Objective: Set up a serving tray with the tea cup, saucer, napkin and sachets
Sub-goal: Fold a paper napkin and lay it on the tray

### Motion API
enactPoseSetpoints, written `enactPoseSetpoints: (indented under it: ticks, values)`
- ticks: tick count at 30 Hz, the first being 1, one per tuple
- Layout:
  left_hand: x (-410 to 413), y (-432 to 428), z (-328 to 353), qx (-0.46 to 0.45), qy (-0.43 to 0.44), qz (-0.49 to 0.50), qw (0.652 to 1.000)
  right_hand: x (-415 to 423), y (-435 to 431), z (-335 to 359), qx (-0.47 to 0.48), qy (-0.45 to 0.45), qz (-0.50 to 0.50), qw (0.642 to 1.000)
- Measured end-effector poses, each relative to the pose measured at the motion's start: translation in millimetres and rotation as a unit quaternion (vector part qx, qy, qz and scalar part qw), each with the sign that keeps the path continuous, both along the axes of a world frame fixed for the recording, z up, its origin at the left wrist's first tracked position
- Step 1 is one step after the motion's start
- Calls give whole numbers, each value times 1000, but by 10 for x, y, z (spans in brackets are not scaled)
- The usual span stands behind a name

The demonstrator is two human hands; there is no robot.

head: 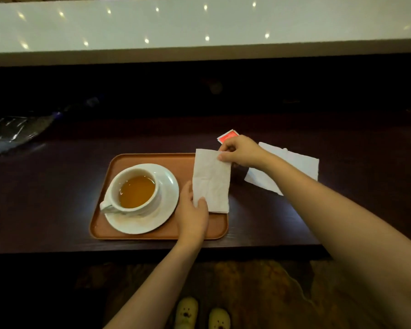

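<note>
One tray (pixel 133 160), one cup (pixel 119 186), one saucer (pixel 166 186), two napkins (pixel 211 179) (pixel 301 162), one red sachet (pixel 227 136)

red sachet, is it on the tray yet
No, the red sachet lies on the dark counter beyond the tray, behind the right hand.

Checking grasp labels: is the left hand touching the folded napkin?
Touching. Head view: left hand thumb lies on the folded napkin's near corner, over the tray.

The right hand (pixel 240 151) hides most of the red sachet (pixel 227 136); the napkin (pixel 211 181) covers the tray's (pixel 152 235) far right corner.
</note>
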State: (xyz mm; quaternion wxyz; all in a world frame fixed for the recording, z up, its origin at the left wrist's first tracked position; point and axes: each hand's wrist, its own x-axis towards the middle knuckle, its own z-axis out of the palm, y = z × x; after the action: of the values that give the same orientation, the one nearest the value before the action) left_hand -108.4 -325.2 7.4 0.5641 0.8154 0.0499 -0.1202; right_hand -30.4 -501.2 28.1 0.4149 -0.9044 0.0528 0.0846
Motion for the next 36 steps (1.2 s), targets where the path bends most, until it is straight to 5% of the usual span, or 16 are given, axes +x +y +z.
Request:
enactPoseSetpoints:
  ticks: [14,22,36]
  values:
    - [10,88,-91,174,-16,-66,982,219,253,-568,-171,-63,-31,983]
    - [-61,27,1,234,-89,-117,961,115,37,-430,-159,-88,-41,982]
    - [105,-1037,157,219,-207,-313,900,-796,-1103,119,-223,-10,-91,970]
